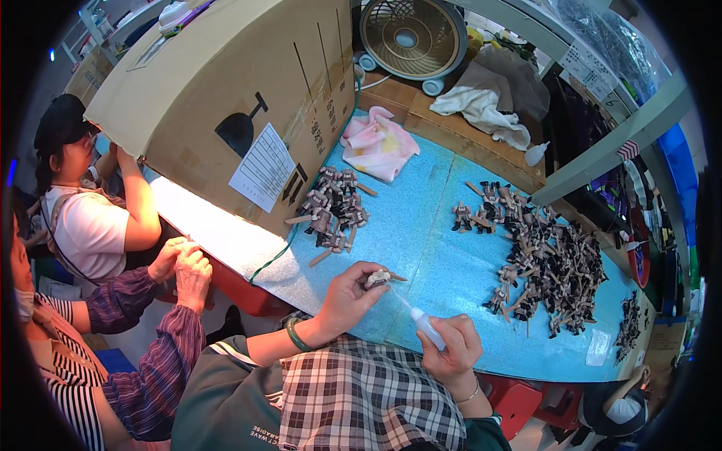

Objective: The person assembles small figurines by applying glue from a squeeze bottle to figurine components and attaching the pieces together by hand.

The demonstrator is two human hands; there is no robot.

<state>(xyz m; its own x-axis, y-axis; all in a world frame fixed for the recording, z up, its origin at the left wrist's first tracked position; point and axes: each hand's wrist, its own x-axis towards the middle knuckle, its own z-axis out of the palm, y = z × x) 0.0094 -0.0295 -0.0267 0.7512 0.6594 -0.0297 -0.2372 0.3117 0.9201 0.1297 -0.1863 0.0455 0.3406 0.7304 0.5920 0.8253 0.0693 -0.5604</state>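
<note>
The left hand (347, 302) is closed to a pinch, thumb and fingers grasping a small toy figure (377, 279) near the centre of the frame; a brown strip sticks out to its right. The right hand (456, 347), just right of and below it, is curled around a white squeeze bottle (429, 328), whose thin nozzle (401, 299) points up and left at the figure. Whether the tip touches it I cannot tell. A squeeze too hard could put out too much liquid, if the bottle holds any, and a slip of either wrist could send the tip into the left fingertips. The figure is small and held by its edge, so a loose pinch could drop it onto the checked apron (353, 395) below.

Farther out, on the blue desk (417, 240), a small heap of figures (331, 207) lies above the left hand, beside the cardboard box (226, 98); a sleeve brushing it could scatter pieces. The large pile (553, 263) at right of frame is tangled, so pulling one out could drag others along. A pink cloth (380, 143) lies at upper centre, below the fan (410, 39).
</note>
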